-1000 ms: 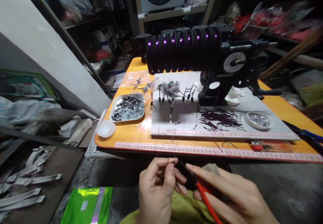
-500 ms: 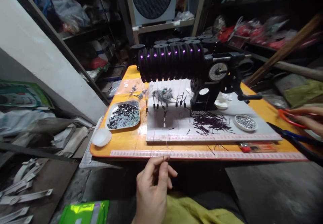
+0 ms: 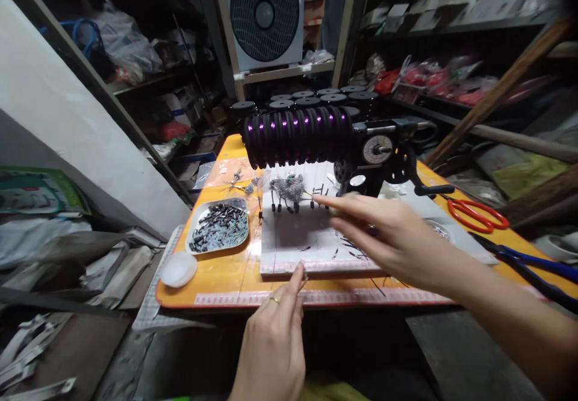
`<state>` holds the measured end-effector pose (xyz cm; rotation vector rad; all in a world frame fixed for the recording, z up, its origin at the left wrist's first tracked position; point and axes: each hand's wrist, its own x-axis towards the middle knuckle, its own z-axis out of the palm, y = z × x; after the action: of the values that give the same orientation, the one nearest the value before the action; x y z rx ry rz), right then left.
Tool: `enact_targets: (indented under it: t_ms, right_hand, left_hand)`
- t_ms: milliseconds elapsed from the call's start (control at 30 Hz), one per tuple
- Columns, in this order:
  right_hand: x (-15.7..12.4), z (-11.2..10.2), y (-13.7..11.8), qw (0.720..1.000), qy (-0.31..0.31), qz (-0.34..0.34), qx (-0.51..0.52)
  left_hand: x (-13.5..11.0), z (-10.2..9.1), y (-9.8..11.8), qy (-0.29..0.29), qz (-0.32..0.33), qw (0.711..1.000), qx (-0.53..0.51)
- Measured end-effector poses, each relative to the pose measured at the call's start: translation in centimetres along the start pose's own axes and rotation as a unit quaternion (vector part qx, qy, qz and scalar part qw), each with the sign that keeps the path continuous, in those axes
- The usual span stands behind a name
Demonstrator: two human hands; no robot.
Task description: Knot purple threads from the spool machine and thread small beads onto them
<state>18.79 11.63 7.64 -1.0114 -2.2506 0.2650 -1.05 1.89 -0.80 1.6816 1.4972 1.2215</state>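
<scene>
My left hand (image 3: 275, 335) is below the table's front edge, its thumb and fingers pinched on a thin line. My right hand (image 3: 388, 232) reaches over the white board (image 3: 289, 262) with fingers stretched out. Its index fingertip is close to small black pieces (image 3: 312, 204) hanging on fine lines; whether it touches one I cannot tell. Above is a row of black spools (image 3: 298, 136) with purple glints, mounted on a cranked winder (image 3: 379, 148). A bundle of grey, wiry pieces (image 3: 289, 187) lies behind the hanging pieces. Red-handled scissors (image 3: 478, 215) lie to the right.
A white tray (image 3: 187, 241) of small black and grey parts stands at left, beside a white lid (image 3: 179, 270). Dark-blue-handled pliers (image 3: 533, 262) lie at the right. Measuring tape (image 3: 361, 297) runs along the table's front edge. A fan (image 3: 266, 15) stands behind.
My right hand has left the red scissors at the right and moved left over the board. My left hand has turned its back upward, still pinching. The view has tilted up slightly.
</scene>
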Motion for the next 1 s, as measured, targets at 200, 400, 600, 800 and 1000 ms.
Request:
enact_targets:
  t_ms: [200,400,600,800,1000]
  right_hand:
    - [6.5,4.3,0.9,0.994,0.063,0.074,-0.040]
    - [7.0,4.8,1.8,0.984,0.128,0.108,-0.056]
    - [7.1,4.9,1.7,0.989,0.097,0.112,0.020]
    - [5.6,2.8,-1.2,0.979,0.023,0.125,0.162]
    - [4.7,1.2,-2.7,0.921,-0.014,0.169,0.350]
  left_hand:
    - [0.3,-4.5,-2.2,0.080,-0.001,0.992,0.093]
    - [4.6,-8.8,-6.1,0.095,0.120,0.936,0.317]
    - [6.6,-8.6,-7.9,0.081,0.163,0.931,0.316]
    - [6.2,-4.8,-1.6,0.116,0.068,0.991,0.025]
    - [5.1,0.1,3.0,-0.150,-0.132,0.926,-0.319]
